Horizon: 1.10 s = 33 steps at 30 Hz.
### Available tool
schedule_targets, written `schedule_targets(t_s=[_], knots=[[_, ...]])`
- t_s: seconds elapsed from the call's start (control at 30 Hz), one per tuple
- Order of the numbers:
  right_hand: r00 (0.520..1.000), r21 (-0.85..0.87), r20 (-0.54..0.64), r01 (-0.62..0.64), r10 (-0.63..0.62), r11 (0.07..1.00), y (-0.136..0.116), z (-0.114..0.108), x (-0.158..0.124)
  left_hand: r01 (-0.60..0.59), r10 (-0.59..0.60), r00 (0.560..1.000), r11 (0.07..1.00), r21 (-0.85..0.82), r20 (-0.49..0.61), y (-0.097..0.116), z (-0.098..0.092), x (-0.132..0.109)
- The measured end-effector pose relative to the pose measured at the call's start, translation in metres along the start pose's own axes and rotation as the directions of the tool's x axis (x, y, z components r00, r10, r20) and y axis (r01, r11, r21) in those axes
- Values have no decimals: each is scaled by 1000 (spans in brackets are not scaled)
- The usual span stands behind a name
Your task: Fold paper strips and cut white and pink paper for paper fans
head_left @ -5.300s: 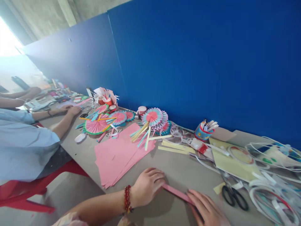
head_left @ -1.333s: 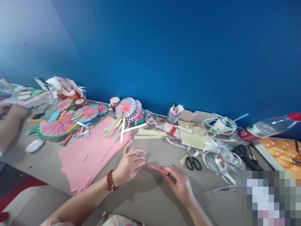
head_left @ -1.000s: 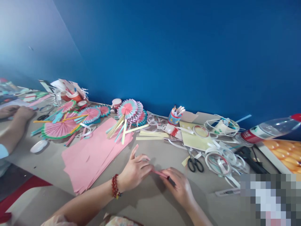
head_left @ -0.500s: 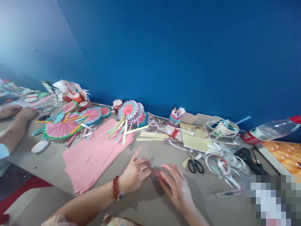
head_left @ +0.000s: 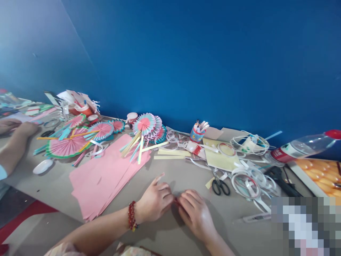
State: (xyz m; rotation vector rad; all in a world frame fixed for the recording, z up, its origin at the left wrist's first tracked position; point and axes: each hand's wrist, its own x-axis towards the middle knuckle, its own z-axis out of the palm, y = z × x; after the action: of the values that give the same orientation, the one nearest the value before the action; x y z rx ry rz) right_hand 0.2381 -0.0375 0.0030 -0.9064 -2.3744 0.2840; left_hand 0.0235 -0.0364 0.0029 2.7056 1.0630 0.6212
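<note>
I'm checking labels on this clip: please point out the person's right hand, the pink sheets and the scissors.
Right hand (head_left: 196, 216): head view, on the back of the hand.
Pink sheets (head_left: 105, 175): head view, on the top sheet.
Scissors (head_left: 220, 183): head view, where the black handles meet.

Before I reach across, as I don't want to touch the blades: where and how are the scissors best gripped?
Probably take the scissors by the black handle loops, coming from the near side with the right hand: the loops lie toward that side, while the blades point away.
</note>
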Motion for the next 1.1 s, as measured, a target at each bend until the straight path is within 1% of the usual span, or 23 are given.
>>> schedule_targets(t_s=[0.27,0.37,0.5,0.6,0.87,1.0,1.1], knots=[[999,-25,35,26,-25,999,0,1,-1,-52,50,997,998,25,61,-5,5,-2],[999,-30,28,23,-23,999,2,1,-1,-54,52,997,998,19,62,-5,5,-3],[999,-14,29,27,-26,1000,3,1,-1,-28,29,999,999,-23,38,-5,5,-1],[998,17,53,13,-14,1000,4,0,-1,-20,23,999,997,-69,36,-5,3,1],[994,65,103,-39,32,997,8,2,-5,-83,94,993,985,-148,67,-10,5,0],[995,67,99,-16,9,998,9,6,-7,-98,111,991,984,-149,78,-9,5,-1],[995,73,98,3,-10,997,9,8,-9,-84,96,991,989,-124,93,-7,3,0]])
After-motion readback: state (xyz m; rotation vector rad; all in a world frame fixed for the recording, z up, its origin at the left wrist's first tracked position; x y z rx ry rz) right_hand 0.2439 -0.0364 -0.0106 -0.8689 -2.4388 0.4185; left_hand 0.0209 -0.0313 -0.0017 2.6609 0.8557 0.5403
